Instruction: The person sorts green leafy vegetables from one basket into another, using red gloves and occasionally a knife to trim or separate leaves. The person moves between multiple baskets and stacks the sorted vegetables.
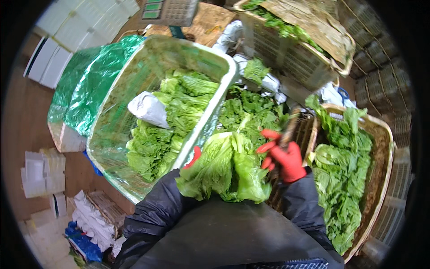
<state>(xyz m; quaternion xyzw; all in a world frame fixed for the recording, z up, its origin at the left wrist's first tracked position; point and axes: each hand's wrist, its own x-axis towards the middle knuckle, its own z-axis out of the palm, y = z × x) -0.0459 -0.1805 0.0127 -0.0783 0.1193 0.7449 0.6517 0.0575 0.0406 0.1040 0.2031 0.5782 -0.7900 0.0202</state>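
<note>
My left hand (194, 158), in a red glove, supports a head of leafy lettuce (215, 164) over my lap. The leaves hide most of that hand; only part of the glove shows at the near rim of the plastic-lined crate (229, 70). To the right of the lettuce, my red-gloved right hand (285, 161) grips a narrow brownish tool (291, 126), blurred, possibly a knife. Its fingers are close to the lettuce's right-hand leaves. More lettuce heads (193, 97) lie inside the lined crate, along with a white wrapped bundle (147, 108).
Loose leaves (248, 104) lie beyond my hands. At right stands a crate of lettuce (342, 181); another crate (285, 47) is behind, with cardboard (309, 23) on top. Green plastic film (90, 84) drapes over the lined crate's left side. A keypad scale (169, 11) is at the top.
</note>
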